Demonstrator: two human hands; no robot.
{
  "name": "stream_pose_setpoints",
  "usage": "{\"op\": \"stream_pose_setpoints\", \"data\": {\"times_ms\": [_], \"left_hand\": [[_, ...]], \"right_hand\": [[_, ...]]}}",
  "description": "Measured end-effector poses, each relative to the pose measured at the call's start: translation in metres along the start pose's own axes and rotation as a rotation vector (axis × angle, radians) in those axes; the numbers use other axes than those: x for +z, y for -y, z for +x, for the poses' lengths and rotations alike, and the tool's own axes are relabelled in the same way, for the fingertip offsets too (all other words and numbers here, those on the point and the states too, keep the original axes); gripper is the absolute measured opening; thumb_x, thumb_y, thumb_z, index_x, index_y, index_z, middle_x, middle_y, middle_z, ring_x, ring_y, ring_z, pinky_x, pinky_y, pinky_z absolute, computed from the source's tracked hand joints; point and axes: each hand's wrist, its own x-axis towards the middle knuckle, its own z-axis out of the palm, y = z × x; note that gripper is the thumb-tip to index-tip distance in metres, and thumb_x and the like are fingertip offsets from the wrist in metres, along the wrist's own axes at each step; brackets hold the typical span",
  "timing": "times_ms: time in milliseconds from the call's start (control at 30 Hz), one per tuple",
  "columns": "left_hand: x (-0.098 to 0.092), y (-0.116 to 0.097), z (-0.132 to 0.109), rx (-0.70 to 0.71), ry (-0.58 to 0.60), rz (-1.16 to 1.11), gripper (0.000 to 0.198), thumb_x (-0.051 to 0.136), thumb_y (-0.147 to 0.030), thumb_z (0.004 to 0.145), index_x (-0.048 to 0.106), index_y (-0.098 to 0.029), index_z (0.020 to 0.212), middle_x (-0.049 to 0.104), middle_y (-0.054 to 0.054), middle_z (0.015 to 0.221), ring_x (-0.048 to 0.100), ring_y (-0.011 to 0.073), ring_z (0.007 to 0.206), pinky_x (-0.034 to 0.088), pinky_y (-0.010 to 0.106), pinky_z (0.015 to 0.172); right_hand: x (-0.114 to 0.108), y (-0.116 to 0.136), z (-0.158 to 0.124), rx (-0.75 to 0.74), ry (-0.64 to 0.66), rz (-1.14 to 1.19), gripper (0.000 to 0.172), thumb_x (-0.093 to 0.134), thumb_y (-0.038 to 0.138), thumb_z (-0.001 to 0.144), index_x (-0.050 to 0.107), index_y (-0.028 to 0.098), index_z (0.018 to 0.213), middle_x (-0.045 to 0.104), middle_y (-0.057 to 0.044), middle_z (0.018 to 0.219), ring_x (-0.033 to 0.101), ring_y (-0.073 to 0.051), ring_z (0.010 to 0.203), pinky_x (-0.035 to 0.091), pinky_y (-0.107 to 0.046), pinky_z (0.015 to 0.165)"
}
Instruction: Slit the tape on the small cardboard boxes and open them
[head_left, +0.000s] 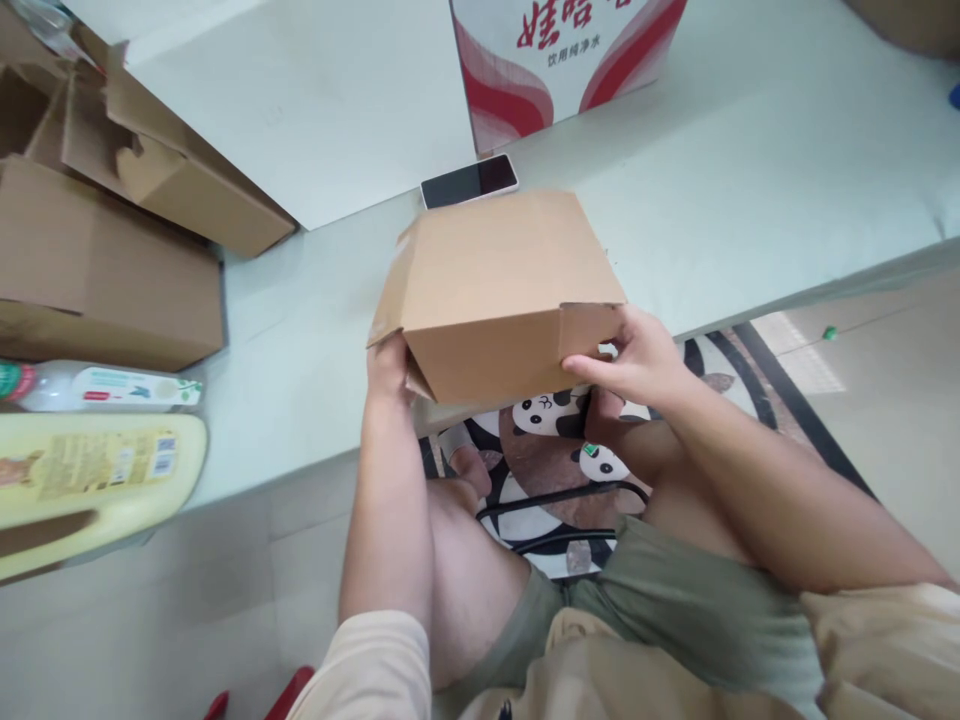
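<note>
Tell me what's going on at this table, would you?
A person has a cardboard box between two bare hands at the near edge of the table. The right hand grips its near right corner; the left hand is at the near left corner, its fingers hidden. I can't tell whether the box rests on the table. A phone lies just beyond it, and a clear bottle and a yellow jug lie to the left.

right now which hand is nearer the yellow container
Left: left hand is right of the yellow container, at the left end of the held box; right hand is farther, at its right end.
</note>
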Motion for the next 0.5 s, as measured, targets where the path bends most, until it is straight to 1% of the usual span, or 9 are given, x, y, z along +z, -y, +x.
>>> {"op": "stream_pose_setpoints", "data": {"times_ms": [67,100,167,233,300,400,467,500], "left_hand": [[0.010,-0.008,0.000,0.036,-0.043,0.002,0.027,0.081,-0.044,0.067,0.072,-0.020,0.076,0.074,0.003,0.078,0.072,0.0225,0.084,0.057,0.035,0.081],[0.014,-0.011,-0.001,0.047,-0.025,-0.016,0.028,0.083,-0.044,0.064,0.073,-0.020,0.075,0.074,0.003,0.078,0.072,0.0217,0.083,0.058,0.034,0.081],[0.018,-0.016,-0.003,0.043,0.088,-0.068,0.038,0.087,-0.050,0.058,0.074,-0.021,0.078,0.075,0.004,0.083,0.073,0.0229,0.089,0.059,0.034,0.086],[0.020,-0.016,-0.004,0.029,0.190,-0.083,0.054,0.091,-0.058,0.051,0.074,-0.022,0.088,0.076,0.007,0.092,0.073,0.0264,0.102,0.058,0.037,0.095],[0.020,-0.013,-0.003,0.031,0.214,-0.027,0.065,0.092,-0.061,0.050,0.073,-0.022,0.097,0.076,0.009,0.096,0.071,0.0289,0.110,0.055,0.041,0.104],[0.018,-0.009,0.000,0.091,0.163,0.089,0.066,0.092,-0.061,0.053,0.071,-0.019,0.099,0.076,0.011,0.096,0.070,0.0292,0.114,0.050,0.043,0.110],[0.016,-0.008,0.002,0.127,0.092,0.161,0.064,0.094,-0.059,0.052,0.071,-0.017,0.095,0.075,0.011,0.097,0.070,0.0282,0.111,0.051,0.041,0.107],[0.015,-0.008,0.002,0.125,0.047,0.193,0.063,0.094,-0.058,0.051,0.072,-0.017,0.093,0.075,0.011,0.095,0.071,0.0271,0.106,0.053,0.040,0.103]], "right_hand": [[0.001,-0.003,0.004,0.016,-0.095,-0.068,0.039,0.078,0.044,0.070,0.063,0.020,0.097,0.067,0.000,0.076,0.060,-0.013,0.061,0.049,-0.026,0.053],[0.001,-0.006,0.007,0.015,-0.137,-0.099,0.037,0.078,0.041,0.070,0.063,0.020,0.097,0.067,0.000,0.076,0.059,-0.013,0.061,0.048,-0.026,0.053],[0.001,-0.010,0.011,0.002,-0.201,-0.145,0.035,0.076,0.038,0.069,0.062,0.021,0.095,0.066,0.000,0.078,0.059,-0.014,0.063,0.048,-0.027,0.055],[0.000,-0.013,0.013,-0.012,-0.237,-0.176,0.031,0.075,0.036,0.069,0.061,0.021,0.092,0.066,0.001,0.077,0.059,-0.014,0.065,0.048,-0.028,0.056],[0.000,-0.015,0.014,-0.017,-0.252,-0.202,0.026,0.074,0.035,0.070,0.060,0.022,0.087,0.063,0.002,0.073,0.058,-0.014,0.065,0.048,-0.028,0.057],[0.000,-0.017,0.015,-0.001,-0.269,-0.218,0.023,0.073,0.035,0.070,0.057,0.022,0.080,0.059,0.003,0.068,0.055,-0.014,0.063,0.047,-0.029,0.058],[0.002,-0.017,0.015,0.010,-0.269,-0.217,0.023,0.073,0.036,0.070,0.056,0.022,0.077,0.057,0.004,0.065,0.054,-0.013,0.061,0.046,-0.029,0.057],[0.003,-0.016,0.016,0.012,-0.259,-0.217,0.022,0.073,0.035,0.070,0.057,0.022,0.078,0.057,0.004,0.065,0.054,-0.013,0.061,0.046,-0.029,0.057]]}}
